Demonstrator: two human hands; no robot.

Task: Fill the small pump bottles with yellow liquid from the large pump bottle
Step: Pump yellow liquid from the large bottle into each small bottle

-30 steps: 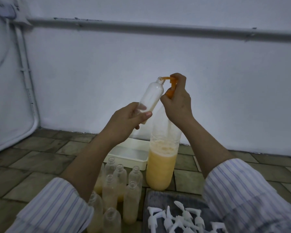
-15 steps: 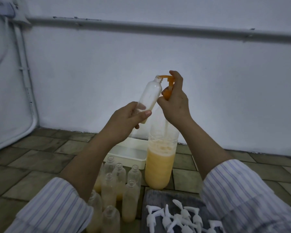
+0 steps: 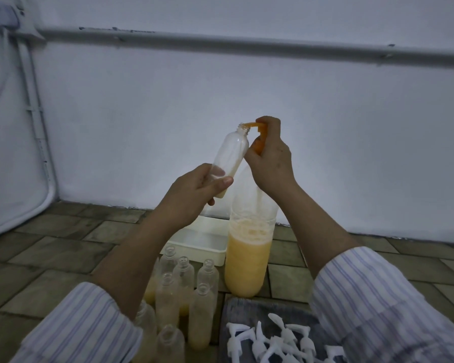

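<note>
Small bottles & pump heads crowd floor below hands.

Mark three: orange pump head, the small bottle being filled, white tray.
orange pump head (image 3: 259,137), head view, stem below the spout
small bottle (image 3: 230,153), head view, clear mid-body above the left hand
white tray (image 3: 194,248), head view, front rim

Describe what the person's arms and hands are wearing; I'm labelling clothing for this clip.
Both arms wear white sleeves with thin blue-violet stripes, the left sleeve and right sleeve pushed up, forearms bare. The left hand and right hand are bare: no gloves, rings or watch visible.
</note>
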